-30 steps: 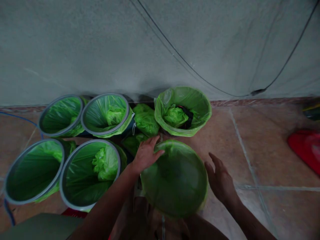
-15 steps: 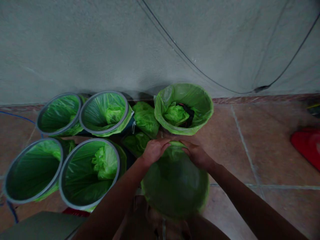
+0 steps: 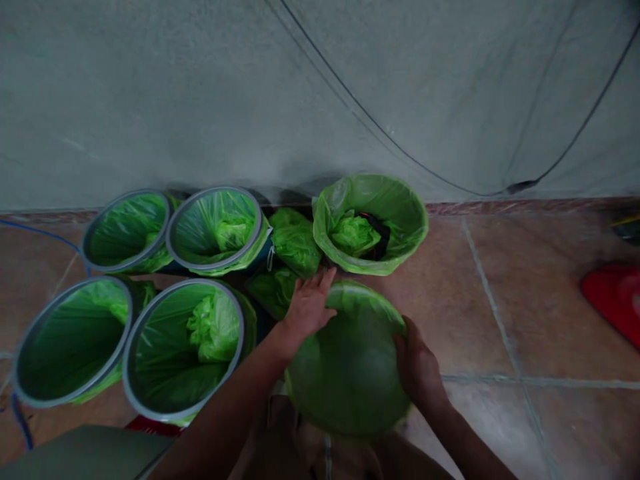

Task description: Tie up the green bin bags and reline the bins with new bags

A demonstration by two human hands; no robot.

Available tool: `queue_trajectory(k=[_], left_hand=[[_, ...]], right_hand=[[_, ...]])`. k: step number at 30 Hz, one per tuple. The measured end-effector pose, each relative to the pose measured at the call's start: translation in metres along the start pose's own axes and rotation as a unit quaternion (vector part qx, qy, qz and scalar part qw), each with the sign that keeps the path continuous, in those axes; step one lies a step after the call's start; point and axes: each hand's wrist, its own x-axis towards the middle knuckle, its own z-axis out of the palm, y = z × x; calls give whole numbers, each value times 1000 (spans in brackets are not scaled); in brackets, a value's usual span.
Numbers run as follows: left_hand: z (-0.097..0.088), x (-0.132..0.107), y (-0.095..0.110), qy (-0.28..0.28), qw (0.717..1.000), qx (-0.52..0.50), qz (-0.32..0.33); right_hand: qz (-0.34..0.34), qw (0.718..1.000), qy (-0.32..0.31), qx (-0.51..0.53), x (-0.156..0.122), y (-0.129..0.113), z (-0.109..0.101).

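A trash bin lined with a green plastic bag (image 3: 350, 373) stands in front of me, the bag folded over its rim. My left hand (image 3: 309, 307) is at the rim's far left side, fingers spread and thumb apart. At the right side of the rim, my right hand (image 3: 420, 363) grips the bagged edge, thumb inside and fingers outside. Just beyond stands another green-lined bin (image 3: 407, 250), with a crumpled green bag (image 3: 354, 235) and a dark item (image 3: 381, 241) inside. The bottom of the near bin is dim.
Several grey-rimmed bins with green liners (image 3: 129, 363) stand at the left. Bunched green bags (image 3: 295, 241) lie between them and the far bin. A red object (image 3: 613, 300) sits on the tiles at right. A cable (image 3: 360, 105) hangs along the wall (image 3: 200, 87).
My right hand has moved from the far rim round to the right side. My left hand has loosened from the rim, its fingers now spread.
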Motion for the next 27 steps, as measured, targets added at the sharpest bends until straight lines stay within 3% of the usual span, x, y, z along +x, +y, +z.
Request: queue_trajectory(k=[3, 7, 10, 13, 17, 21, 24, 27], left_hand=[[-10, -1, -1, 3, 999, -31, -9], [-14, 17, 5, 20, 998, -42, -45], [-9, 33, 12, -26, 997, -29, -59], [-2, 36, 12, -73, 997, -21, -28], [5, 21, 1, -61, 997, -39, 40], [10, 10, -7, -35, 995, -41, 88], [11, 12, -7, -34, 995, -3, 90], [7, 12, -7, -33, 996, 9, 87]], right_hand=[[-6, 1000, 16, -18, -11, 5, -15], [-70, 997, 26, 22, 32, -7, -34], [-134, 987, -34, 79, 79, -25, -33], [-177, 973, -113, 97, 104, -37, -20], [-236, 957, -146, 83, 98, -32, -7], [-282, 952, -105, 52, 86, -22, -4], [-275, 957, -91, 16, 83, -19, -2], [-217, 975, -54, -5, 74, -13, 2]])
